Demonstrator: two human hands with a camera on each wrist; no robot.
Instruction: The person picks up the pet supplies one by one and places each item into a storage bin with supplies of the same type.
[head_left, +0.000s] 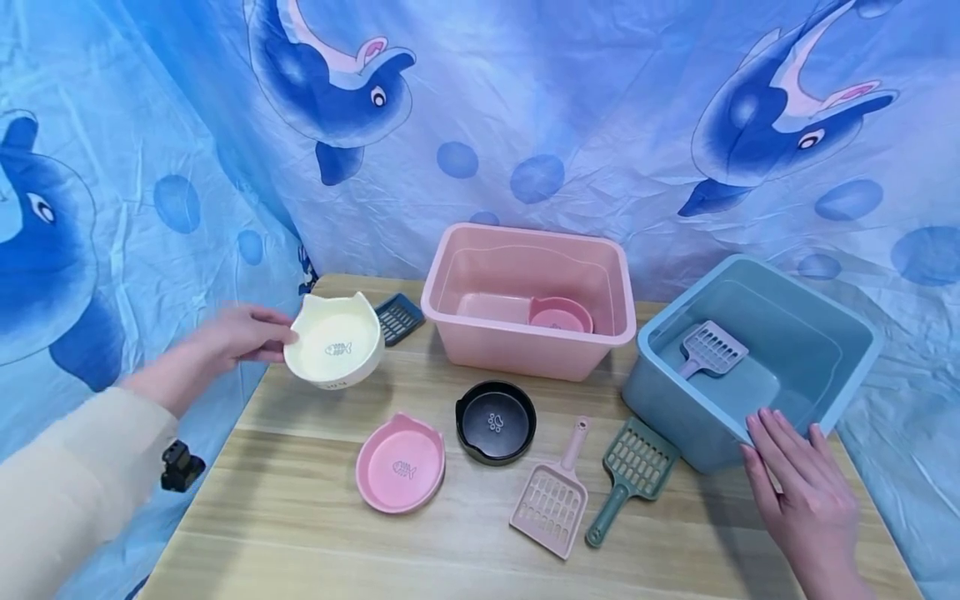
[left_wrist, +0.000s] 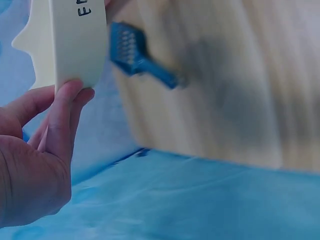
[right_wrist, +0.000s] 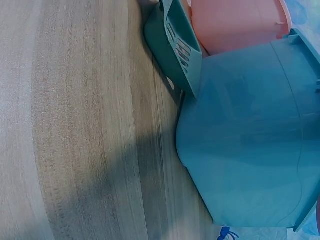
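My left hand pinches the side of a cream cat-eared bowl with a fish drawing inside. In the left wrist view, thumb and fingers grip the wall of that bowl, which is held above the table. Just behind it lies a dark blue slotted litter scoop. At the right, my right hand rests with straight fingers on the near rim of a blue litter bin. Inside that bin is a lilac litter scoop. The right hand is hardly visible in the right wrist view.
A pink bin holding a pink dish stands at the back. Another pink cat-eared dish, a black dish, a pale pink scoop and a green scoop lie on the wooden table.
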